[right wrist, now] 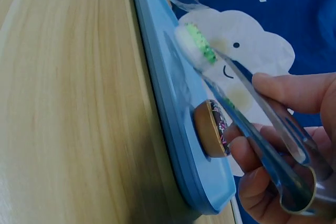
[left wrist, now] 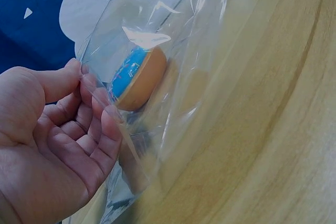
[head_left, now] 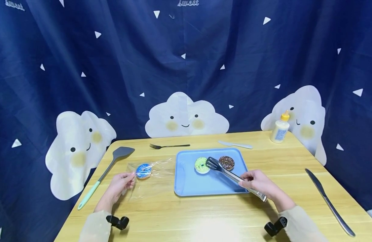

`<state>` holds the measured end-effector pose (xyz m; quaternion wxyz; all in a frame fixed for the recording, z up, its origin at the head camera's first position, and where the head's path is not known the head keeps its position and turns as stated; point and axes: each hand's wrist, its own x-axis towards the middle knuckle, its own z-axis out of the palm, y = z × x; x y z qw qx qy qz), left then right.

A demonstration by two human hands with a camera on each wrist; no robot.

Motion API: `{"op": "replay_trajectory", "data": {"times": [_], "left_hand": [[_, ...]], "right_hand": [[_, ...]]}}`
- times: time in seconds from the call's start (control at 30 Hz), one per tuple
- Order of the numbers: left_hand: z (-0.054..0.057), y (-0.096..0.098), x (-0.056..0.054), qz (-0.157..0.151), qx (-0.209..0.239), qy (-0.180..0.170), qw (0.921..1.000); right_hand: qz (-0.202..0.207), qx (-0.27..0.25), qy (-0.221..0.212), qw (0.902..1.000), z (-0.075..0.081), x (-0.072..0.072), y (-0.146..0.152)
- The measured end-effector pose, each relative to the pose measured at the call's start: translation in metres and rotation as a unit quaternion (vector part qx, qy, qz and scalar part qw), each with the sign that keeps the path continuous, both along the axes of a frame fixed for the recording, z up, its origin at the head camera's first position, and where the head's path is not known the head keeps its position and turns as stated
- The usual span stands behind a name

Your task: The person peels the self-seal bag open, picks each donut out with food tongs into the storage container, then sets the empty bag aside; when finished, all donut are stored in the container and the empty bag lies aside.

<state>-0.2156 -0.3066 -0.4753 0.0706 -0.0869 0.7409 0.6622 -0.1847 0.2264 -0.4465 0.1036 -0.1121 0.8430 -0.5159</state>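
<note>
My left hand pinches the edge of a clear plastic bag between thumb and fingers. Inside the bag is a blue-iced donut with sprinkles. The right hand grips metal tongs with dark tips. At those tips is a green-iced donut, which looks raised off the blue tray in the right wrist view. A chocolate donut with sprinkles sits on the tray, close beside the tongs.
A grey spatula lies left of the bag. Behind the tray are a dark fork and a pale knife. A white bottle with a yellow cap stands back right; a metal knife lies far right.
</note>
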Motion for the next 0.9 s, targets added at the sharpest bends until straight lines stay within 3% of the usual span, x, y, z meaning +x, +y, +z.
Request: {"op": "replay_trajectory", "data": {"times": [0.3, 0.57, 0.73, 0.9], "left_hand": [[0.000, 0.001, 0.001, 0.001, -0.002, 0.003, 1.0000], [0.000, 0.002, 0.002, -0.002, -0.005, 0.004, 1.0000], [-0.002, 0.001, 0.001, -0.001, 0.002, 0.002, 1.0000], [-0.002, 0.001, 0.001, -0.003, 0.002, -0.001, 1.0000]], "right_hand": [[-0.018, 0.026, 0.001, 0.9995, -0.001, -0.002, -0.001], [-0.026, 0.034, 0.009, 0.9990, 0.012, 0.001, 0.007], [-0.003, 0.013, 0.013, 0.9998, 0.020, 0.001, 0.009], [0.028, 0.004, 0.007, 0.9996, 0.018, -0.002, 0.003]]}}
